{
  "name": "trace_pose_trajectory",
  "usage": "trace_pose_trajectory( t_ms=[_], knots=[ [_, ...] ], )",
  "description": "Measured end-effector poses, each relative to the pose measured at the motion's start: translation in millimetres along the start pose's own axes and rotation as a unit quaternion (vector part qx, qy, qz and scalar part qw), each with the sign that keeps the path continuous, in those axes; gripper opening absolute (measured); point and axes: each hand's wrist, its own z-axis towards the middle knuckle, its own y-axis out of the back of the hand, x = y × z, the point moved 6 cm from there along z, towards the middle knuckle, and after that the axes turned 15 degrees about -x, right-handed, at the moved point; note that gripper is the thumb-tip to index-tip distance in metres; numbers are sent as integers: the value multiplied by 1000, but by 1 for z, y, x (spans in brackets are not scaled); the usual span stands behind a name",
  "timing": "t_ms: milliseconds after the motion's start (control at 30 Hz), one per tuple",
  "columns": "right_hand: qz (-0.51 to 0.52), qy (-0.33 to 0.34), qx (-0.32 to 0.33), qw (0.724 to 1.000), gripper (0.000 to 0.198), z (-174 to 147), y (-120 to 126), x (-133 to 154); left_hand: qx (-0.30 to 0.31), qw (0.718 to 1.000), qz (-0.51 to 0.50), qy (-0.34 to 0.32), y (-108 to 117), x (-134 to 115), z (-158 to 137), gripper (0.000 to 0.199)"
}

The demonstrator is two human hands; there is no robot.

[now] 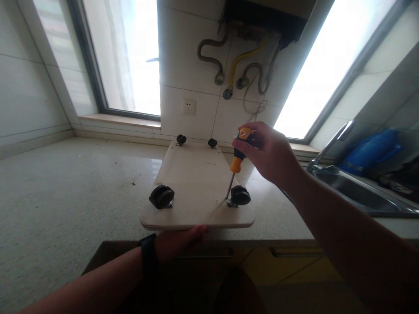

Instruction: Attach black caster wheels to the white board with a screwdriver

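Observation:
My right hand (266,148) is wrapped around the yellow and black handle of a screwdriver (236,162). The screwdriver points down, and its tip is at the metal plate of the front right caster wheel (240,195). That caster sits on a white board (193,174) lying on the counter with its wheels upward. Another black caster (162,197) is at the front left, and two more, a far left one (181,139) and a far right one (212,143), stand at the back. My left hand (181,240) grips the board's front edge from below; its fingers are partly hidden.
The speckled stone counter (108,179) runs to the tiled wall. A sink (356,189) with a tap (330,144) is on the right, beside a blue object (369,148). Pipes (242,61) and a wall socket (189,107) are behind. Drawers with handles (294,252) lie below the counter edge.

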Motion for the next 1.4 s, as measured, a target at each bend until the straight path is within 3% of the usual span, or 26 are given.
trace_pose_trajectory(
  t_ms=[200,400,500,567,633,700,767,867,967,1033,1067,1133,1200,1300,1400],
  knots=[
    [59,30,-22,998,30,-2,4,16,9,1000,-14,-12,-3,-8,-6,69],
    [203,32,-127,970,28,-12,32,27,44,999,-27,15,-13,-11,-12,71],
    [269,-3,-165,949,28,-32,42,16,152,984,97,2,-29,-14,-24,55],
    [296,-72,-188,934,29,-51,44,-2,283,936,206,-43,-39,-21,-40,37],
    [315,-146,-223,911,29,-74,48,-25,417,868,250,-99,-42,-38,-61,33],
    [316,-219,-269,883,29,-100,53,-52,463,837,254,-143,-28,-67,-76,32],
    [324,-304,-308,841,32,-129,56,-79,418,863,244,-146,1,-102,-83,26],
    [337,-344,-326,814,29,-163,61,-100,391,900,183,-56,60,-139,-95,27],
    [337,-379,-351,787,28,-195,64,-105,193,969,130,-86,135,-152,-72,39],
    [329,-412,-362,769,26,-214,63,-102,39,985,128,-108,182,-135,-44,40],
    [331,-426,-365,759,25,-222,60,-100,-61,984,119,-118,206,-123,-27,41],
    [344,-457,-365,735,25,-235,53,-96,-204,964,131,-111,239,-87,4,42],
    [359,-481,-363,713,28,-242,45,-93,-321,908,249,-100,260,-51,29,42],
    [368,-491,-357,704,30,-244,37,-88,-371,866,320,-98,269,-7,52,40],
    [377,-487,-355,703,32,-242,36,-83,-375,841,372,-115,270,18,62,47]
  ],
)
